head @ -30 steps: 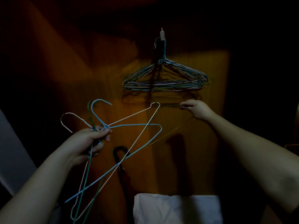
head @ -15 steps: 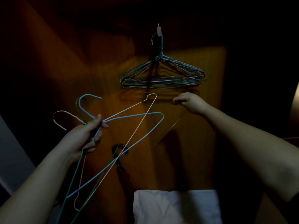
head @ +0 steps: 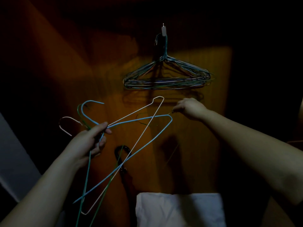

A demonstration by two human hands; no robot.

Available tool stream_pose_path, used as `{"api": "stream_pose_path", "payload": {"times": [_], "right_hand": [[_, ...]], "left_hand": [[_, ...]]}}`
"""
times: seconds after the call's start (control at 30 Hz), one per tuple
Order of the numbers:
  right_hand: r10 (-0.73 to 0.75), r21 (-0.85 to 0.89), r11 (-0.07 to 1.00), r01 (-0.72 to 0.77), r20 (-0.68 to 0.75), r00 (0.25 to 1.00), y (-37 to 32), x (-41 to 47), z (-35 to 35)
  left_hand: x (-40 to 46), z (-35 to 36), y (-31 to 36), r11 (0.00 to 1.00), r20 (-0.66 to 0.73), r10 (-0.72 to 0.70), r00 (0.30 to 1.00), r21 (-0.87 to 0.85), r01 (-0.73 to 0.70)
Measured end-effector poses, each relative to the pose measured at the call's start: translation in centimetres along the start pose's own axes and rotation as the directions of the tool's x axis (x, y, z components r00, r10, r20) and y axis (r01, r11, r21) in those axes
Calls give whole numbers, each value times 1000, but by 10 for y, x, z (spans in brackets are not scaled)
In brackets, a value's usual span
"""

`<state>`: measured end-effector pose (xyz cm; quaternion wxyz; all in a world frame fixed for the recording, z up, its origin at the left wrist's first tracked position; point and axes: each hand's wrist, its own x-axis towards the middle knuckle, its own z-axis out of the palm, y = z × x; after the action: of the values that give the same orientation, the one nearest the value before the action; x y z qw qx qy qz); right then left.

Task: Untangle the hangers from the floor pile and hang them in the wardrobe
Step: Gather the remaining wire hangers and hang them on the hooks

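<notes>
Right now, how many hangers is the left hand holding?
3 clearly: a blue hanger, a white hanger and a green hanger, all gripped at the necks by the left hand. More may be hidden in the dark.

Looking like a home, inside a dim wooden wardrobe (head: 101, 66): orange-brown panels glowing under weak light, a bunch of wire hangers (head: 167, 76) hanging from a small hook (head: 163, 29), folded white cloth (head: 178, 210) lying below.
</notes>
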<state>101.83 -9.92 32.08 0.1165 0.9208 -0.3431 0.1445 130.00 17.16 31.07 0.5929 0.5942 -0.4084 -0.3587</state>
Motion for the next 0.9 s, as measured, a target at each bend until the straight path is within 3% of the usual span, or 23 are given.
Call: {"api": "stream_pose_path", "payload": {"times": [0.13,0.27,0.4,0.53,0.6,0.67,0.8,0.9], "right_hand": [[178,202,958,-206,145,973,-6,-12,7],[190,486,800,-352,352,917,-17,-28,17],[133,712,429,-555,558,819,-36,-51,45],[77,715,0,-700,697,712,-84,-76,72],[42,678,-216,-703,725,687,-107,-83,76],[22,649,-361,-670,724,689,-122,-82,79],[77,607,-538,-584,726,683,-138,-74,78],[169,619,-606,-500,715,679,-146,-67,77]], "left_hand": [[1,-1,-10,999,-43,19,999,-27,-21],[2,2,-25,998,-130,-24,991,-53,17],[-2,12,-40,995,-221,-46,974,-96,25],[-12,29,-60,992,-280,-61,958,-123,27],[-15,36,-66,993,-296,-65,953,-114,32],[-17,40,-69,990,-310,-61,949,-138,18],[-22,48,-68,970,-307,-68,949,-241,-9],[-27,51,-64,962,-314,-65,947,-273,-25]]}}
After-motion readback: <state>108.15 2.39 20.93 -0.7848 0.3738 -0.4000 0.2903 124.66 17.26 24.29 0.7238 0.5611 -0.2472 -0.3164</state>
